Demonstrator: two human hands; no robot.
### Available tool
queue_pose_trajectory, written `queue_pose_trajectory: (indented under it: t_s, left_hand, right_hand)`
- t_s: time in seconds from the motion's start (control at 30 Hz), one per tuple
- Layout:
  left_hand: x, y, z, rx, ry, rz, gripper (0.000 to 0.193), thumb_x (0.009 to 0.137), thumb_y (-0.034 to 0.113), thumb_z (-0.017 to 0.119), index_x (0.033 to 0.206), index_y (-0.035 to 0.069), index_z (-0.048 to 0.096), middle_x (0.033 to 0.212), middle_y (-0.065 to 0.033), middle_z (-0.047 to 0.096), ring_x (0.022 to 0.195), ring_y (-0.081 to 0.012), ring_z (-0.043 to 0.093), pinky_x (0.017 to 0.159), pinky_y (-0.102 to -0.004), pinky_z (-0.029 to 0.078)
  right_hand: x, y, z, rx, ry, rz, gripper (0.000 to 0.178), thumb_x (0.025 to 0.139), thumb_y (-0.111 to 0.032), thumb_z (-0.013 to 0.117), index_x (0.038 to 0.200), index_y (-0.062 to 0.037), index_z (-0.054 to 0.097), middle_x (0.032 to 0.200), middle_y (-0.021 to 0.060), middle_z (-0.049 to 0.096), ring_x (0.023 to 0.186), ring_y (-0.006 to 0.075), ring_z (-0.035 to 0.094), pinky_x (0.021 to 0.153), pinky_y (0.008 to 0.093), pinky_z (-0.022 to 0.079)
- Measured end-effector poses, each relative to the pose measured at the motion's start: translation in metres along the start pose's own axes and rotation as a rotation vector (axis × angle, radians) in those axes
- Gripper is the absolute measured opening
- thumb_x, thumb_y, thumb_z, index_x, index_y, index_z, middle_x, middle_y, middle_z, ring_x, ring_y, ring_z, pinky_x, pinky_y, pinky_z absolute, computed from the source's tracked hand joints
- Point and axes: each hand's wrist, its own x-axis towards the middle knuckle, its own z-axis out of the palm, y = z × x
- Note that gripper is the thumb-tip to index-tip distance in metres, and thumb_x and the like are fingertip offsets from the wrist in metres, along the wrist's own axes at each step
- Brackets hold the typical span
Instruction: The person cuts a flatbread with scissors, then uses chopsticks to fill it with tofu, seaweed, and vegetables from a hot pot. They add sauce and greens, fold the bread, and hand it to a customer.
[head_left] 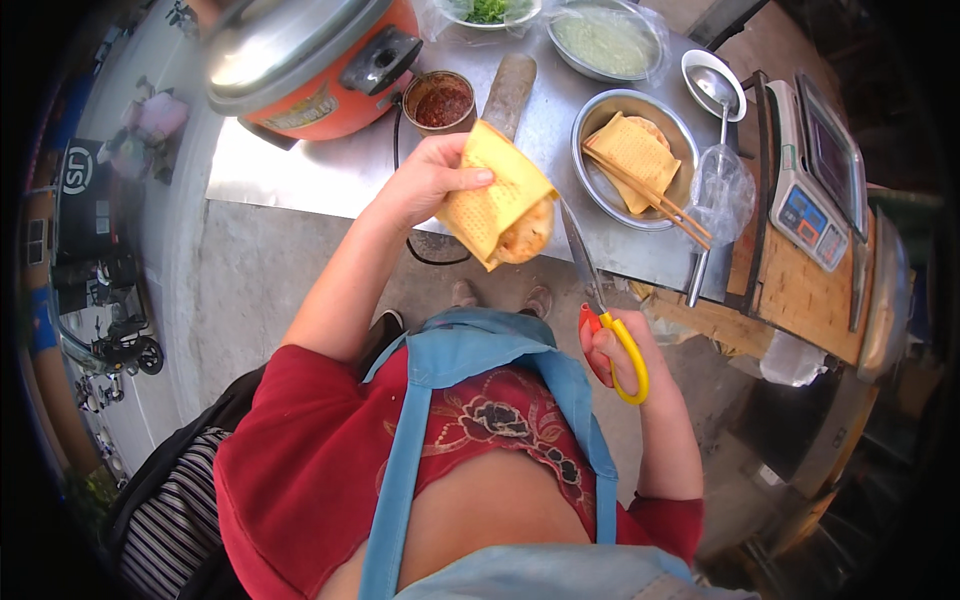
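My left hand point(435, 180) is closed on a folded yellow sheet point(500, 190) with a dimpled surface, thumb on top. Out of the fold's lower end pokes a round, browned flatbread point(526, 235). Through the handles of the scissors point(630, 360), one red and one yellow, go the fingers of my right hand point(625, 355). Their metal blades point up and left, the tips close beside the sheet's right edge; whether they touch it I cannot tell. A steel bowl point(580, 150) to the right holds a similar folded sheet point(630, 150) with chopsticks point(665, 205) lying across it.
On the metal table point(290, 180) stand a large orange cooker point(330, 95), a tin of red sauce point(440, 103), a rolling-pin-like cylinder point(510, 90) and a bowl of pale liquid point(608, 42). Right are a ladle point(718, 90) in a white bowl and a scale point(815, 180).
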Motion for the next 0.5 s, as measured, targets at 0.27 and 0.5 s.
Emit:
queue_pose_trajectory:
  t_s: [0.27, 0.5]
  left_hand:
    - [-0.031, -0.039, -0.019, -0.753, 0.339, -0.014, 0.046, 0.086, 0.018, 0.059, 0.126, 0.003, 0.044, 0.125, -0.0105, 0.052, 0.118, -0.0252, 0.048, 0.104, -0.0424, 0.032]
    - [-0.019, -0.050, 0.013, -0.855, 0.169, 0.064, 0.055, 0.083, 0.009, 0.059, 0.133, 0.007, 0.036, 0.133, -0.0087, 0.044, 0.126, -0.0265, 0.039, 0.107, -0.0443, 0.026]
  right_hand:
    - [0.113, 0.062, 0.004, -0.700, 0.589, 0.069, 0.031, 0.074, -0.016, 0.064, 0.101, -0.0018, 0.061, 0.083, 0.0193, 0.062, 0.080, 0.0357, 0.060, 0.076, 0.0419, 0.048]
    - [0.158, 0.048, 0.009, -0.715, 0.785, -0.420, 0.029, 0.077, 0.002, 0.054, 0.105, -0.0003, 0.060, 0.104, 0.0175, 0.059, 0.096, 0.0326, 0.057, 0.083, 0.0393, 0.047]
